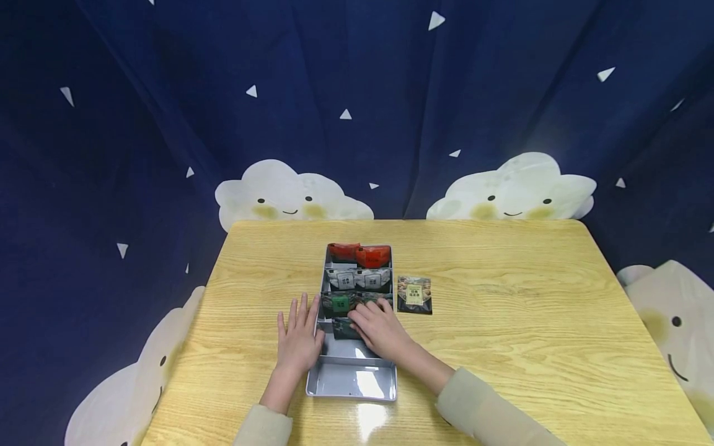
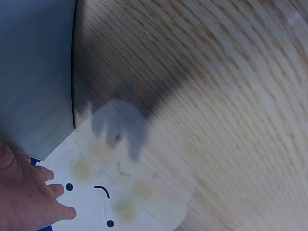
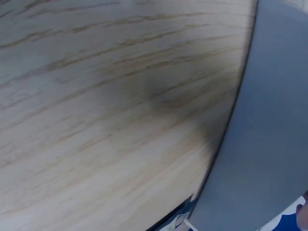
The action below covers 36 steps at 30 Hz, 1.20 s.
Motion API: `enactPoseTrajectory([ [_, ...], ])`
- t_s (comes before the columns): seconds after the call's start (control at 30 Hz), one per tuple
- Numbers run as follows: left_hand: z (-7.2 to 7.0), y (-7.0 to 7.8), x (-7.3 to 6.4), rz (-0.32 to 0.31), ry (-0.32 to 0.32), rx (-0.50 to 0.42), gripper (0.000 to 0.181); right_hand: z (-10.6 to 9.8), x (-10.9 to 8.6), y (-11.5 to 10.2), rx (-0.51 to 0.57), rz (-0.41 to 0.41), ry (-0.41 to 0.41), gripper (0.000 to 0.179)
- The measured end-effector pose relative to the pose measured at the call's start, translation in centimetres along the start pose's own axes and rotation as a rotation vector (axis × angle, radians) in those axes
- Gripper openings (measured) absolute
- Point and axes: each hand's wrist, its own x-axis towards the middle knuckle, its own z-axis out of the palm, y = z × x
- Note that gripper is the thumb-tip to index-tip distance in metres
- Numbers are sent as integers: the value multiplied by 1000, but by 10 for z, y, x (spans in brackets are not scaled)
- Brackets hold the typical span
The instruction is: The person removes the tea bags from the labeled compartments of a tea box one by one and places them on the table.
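A long grey divided tray [image 1: 351, 376] stands on the table in the head view. My right hand [image 1: 385, 331] reaches into it from the right, bent fingers and thumb pinching the top edge of a dark packet [image 1: 344, 329] in the fourth compartment. The hand partly covers that packet and the right one of two green-labelled packets [image 1: 339, 303] just behind. My left hand [image 1: 299, 341] lies along the tray's left side, fingers spread and straight. The left wrist view shows left-hand fingers [image 2: 53, 192] beside the grey tray wall [image 2: 33, 72].
Further back in the tray stand two white-labelled packets [image 1: 372, 279] and two red packets [image 1: 372, 255]. A loose black packet with a yellowish label [image 1: 414, 295] lies flat on the wooden table [image 1: 519, 322], right of the tray. A dark blue curtain [image 1: 357, 74] hangs behind the table.
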Motion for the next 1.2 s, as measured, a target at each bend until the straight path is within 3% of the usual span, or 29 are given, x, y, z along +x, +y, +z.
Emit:
enactPoseTrajectory([
  [0.37, 0, 0, 1, 4, 2, 8, 65, -35, 9, 9, 148, 90, 107, 11],
  [0.77, -1, 1, 1, -3, -5, -2, 66, -71, 4, 59, 175, 163, 321, 11],
  [0.9, -1, 0, 1, -5, -10, -16, 65, -74, -7, 82, 147, 232, 323, 10],
  [1.2, -1, 0, 0, -7, -6, -12, 65, -75, -39, 128, 109, 391, 244, 9],
])
